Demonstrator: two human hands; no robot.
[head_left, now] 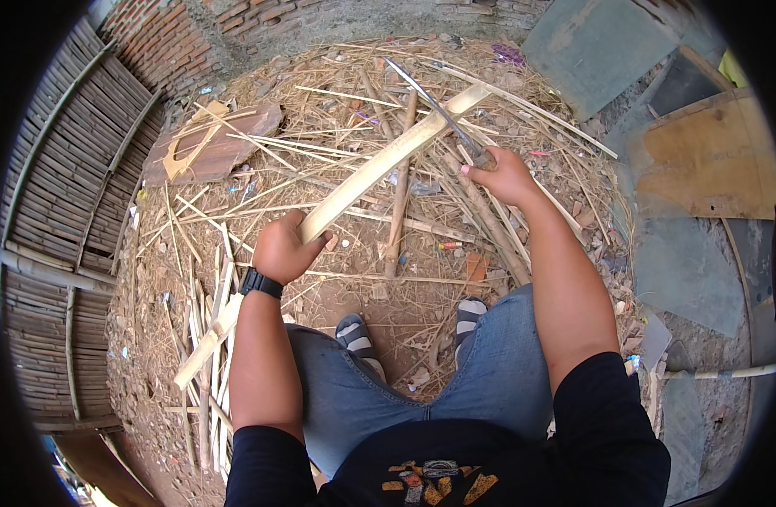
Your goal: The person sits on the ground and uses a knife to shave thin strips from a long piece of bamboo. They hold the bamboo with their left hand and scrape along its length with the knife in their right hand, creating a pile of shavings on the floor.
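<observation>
My left hand [284, 247] is wrapped round a long, flat, pale strip of split bamboo [373, 173]. The strip slants from beside my left forearm up to the far right. In my right hand [502, 176] is the handle of a long-bladed knife [443, 111], its blade pointing away and to the left. The blade crosses the strip near its far end; whether it touches the strip or hangs over it, I cannot tell. My right fingers mostly hide the handle.
Bamboo poles [400, 190] and thin split strips litter the dirt ground, with more strips [221, 338] piled left. A brown board [210, 144] lies far left. A bamboo slat wall [67, 169] stands left, a brick wall [164, 42] behind, and grey sheets [599, 51] and a wooden panel [709, 156] right.
</observation>
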